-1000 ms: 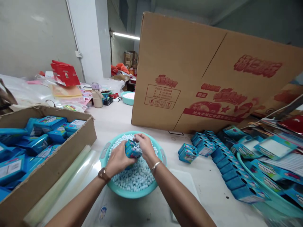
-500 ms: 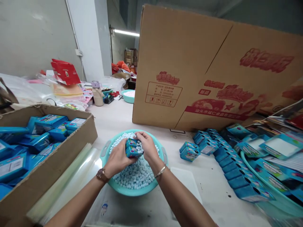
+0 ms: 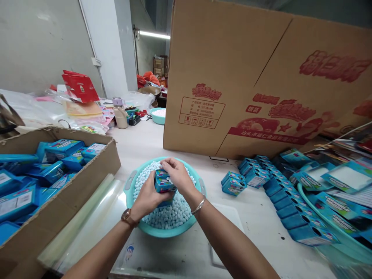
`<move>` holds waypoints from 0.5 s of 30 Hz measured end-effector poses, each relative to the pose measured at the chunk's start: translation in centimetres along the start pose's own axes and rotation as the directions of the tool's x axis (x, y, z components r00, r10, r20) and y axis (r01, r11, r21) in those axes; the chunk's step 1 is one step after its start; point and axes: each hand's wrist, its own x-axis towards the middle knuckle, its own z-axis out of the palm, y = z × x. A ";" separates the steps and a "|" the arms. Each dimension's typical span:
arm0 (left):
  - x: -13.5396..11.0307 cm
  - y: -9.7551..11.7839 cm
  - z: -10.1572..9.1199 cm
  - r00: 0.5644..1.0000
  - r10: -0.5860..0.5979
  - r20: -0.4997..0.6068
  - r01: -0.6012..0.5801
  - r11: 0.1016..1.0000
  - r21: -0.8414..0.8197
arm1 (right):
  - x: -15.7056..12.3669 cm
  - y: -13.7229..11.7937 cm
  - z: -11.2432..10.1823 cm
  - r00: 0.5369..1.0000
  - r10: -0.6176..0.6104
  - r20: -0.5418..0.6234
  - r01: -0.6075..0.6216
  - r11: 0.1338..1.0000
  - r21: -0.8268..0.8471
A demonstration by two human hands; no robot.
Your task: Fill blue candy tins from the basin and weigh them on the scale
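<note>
Over a turquoise basin (image 3: pixel 134 217) full of small pale blue candies (image 3: pixel 167 217), my left hand (image 3: pixel 148 193) grips a pair of small blue printed boxes (image 3: pixel 163 185), one against the other. My right hand (image 3: pixel 176 173) is at the top of these boxes, its fingers bent and pinched together near the far edge. A whitish bit shows by its fingertips, too small to make out. The right fingers partly hide the top of the boxes. Two similar blue boxes (image 3: pixel 233 183) stand together on the table, right of the basin.
At left, a cardboard carton (image 3: pixel 112 155) holds many blue boxes. Clear plastic sheets (image 3: pixel 84 217) lie beside it. A large printed carton (image 3: pixel 203 77) stands behind the basin. Rows of blue boxes (image 3: pixel 290 209) and another turquoise basin (image 3: pixel 343 246) with flat box pieces are at right.
My right hand has shifted slightly left and up over the boxes, and fewer candies show on top of them. My left hand still holds the boxes. The view has moved slightly.
</note>
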 end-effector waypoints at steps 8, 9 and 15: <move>0.0 0.9 -1.6 0.975 0.223 -0.018 -0.205 0.924 0.323 | -1.4 1.8 -0.7 0.982 -0.188 0.010 0.182 0.937 -0.300; 0.0 0.9 -1.6 0.974 0.227 0.018 -0.219 0.910 0.353 | -1.5 2.1 -0.6 0.981 -0.190 0.038 0.191 0.924 -0.332; -0.8 -0.2 -2.8 0.995 0.093 -0.022 -0.086 0.969 0.231 | -0.4 3.6 -3.5 1.000 -0.001 -0.024 -0.007 0.941 -0.337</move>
